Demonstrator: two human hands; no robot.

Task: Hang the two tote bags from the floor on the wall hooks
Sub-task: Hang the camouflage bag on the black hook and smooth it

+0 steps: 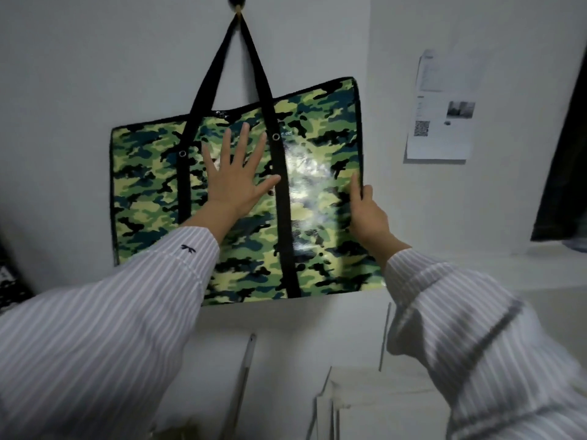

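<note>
A glossy green camouflage tote bag (152, 185) with black straps hangs flat against the white wall. Its straps loop over a dark wall hook (237, 2) at the top edge of the view. My left hand (236, 176) lies flat on the bag's front between the two straps, fingers spread. My right hand (365, 208) pinches the bag's right edge about halfway down. A bit of camouflage pattern, possibly a second bag (11, 281), shows at the far left edge, mostly out of view.
A printed paper sheet (443, 106) with a QR code is stuck on the wall to the right. Dark fabric (565, 160) hangs at the far right above a white ledge. White boards and a thin pole (244, 369) lean below the bag.
</note>
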